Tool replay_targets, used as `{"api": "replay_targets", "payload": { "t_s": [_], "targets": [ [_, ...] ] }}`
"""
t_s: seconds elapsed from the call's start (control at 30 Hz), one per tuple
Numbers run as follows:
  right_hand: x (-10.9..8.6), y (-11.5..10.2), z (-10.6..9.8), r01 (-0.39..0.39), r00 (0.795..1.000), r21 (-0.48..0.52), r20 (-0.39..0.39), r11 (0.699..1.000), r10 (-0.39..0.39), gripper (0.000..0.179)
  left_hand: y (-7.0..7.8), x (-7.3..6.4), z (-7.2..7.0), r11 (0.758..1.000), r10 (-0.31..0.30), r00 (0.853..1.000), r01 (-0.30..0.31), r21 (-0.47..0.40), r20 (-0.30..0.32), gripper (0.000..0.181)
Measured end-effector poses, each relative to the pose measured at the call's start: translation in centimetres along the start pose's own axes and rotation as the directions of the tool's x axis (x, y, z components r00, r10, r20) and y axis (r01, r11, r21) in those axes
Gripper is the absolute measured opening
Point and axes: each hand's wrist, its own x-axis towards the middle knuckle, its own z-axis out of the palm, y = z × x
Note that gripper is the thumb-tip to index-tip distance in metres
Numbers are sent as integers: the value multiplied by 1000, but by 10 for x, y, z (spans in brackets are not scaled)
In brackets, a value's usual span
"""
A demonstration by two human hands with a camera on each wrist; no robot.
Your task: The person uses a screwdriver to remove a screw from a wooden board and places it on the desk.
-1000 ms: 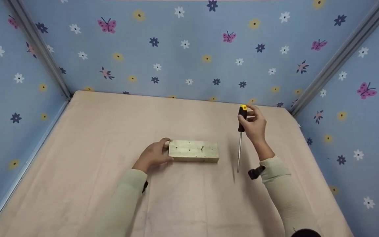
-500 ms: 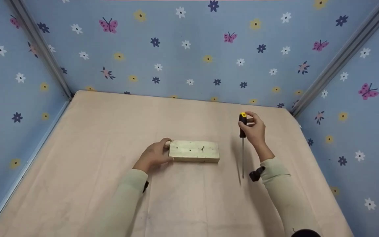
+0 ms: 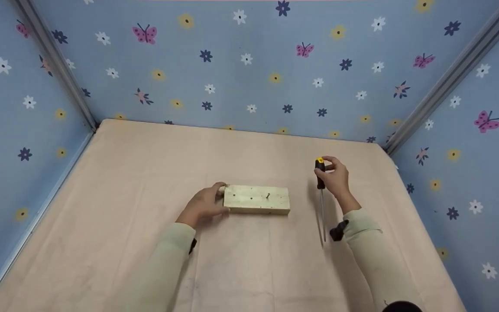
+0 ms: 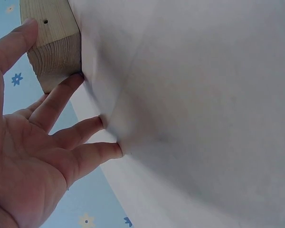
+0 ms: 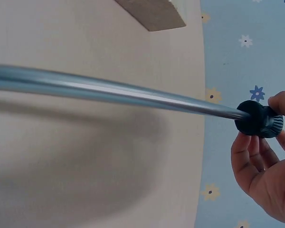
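Observation:
A pale wooden block [image 3: 257, 203] lies on the table, with several small holes in its top and a screw [image 3: 268, 196] standing out of it, leaning slightly. My left hand [image 3: 202, 203] holds the block's left end between thumb and finger; in the left wrist view the other fingertips [image 4: 115, 150] rest on the cloth. Off to the right of the block, my right hand [image 3: 335, 175] grips a black and yellow screwdriver [image 3: 320, 174] by its handle. Its long metal shaft [image 5: 133, 94] points down towards me, the tip close over the cloth.
A pale cloth [image 3: 154, 164] covers the table. Blue walls [image 3: 232, 78] with flowers and butterflies enclose it at the back and both sides, with grey metal posts [image 3: 448, 76] in the corners.
My right hand has come down and nearer to me with the screwdriver, and its tip has swung a little to the right. The left hand and the block have stayed put.

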Motion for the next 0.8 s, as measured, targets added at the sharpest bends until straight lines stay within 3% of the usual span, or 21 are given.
{"api": "replay_targets", "payload": {
  "t_s": [0.53, 0.8],
  "targets": [
    [2, 28, 13, -135, 986, -94, 86, 986, 143, 49, 0, -3, 1, 1000, 15, 1000, -15, -18, -19, 81],
    [0, 31, 18, -160, 978, -128, 114, 979, 174, 49, -1, -3, 1, 1000, 10, 1000, -10, -19, -13, 79]
  ]
}}
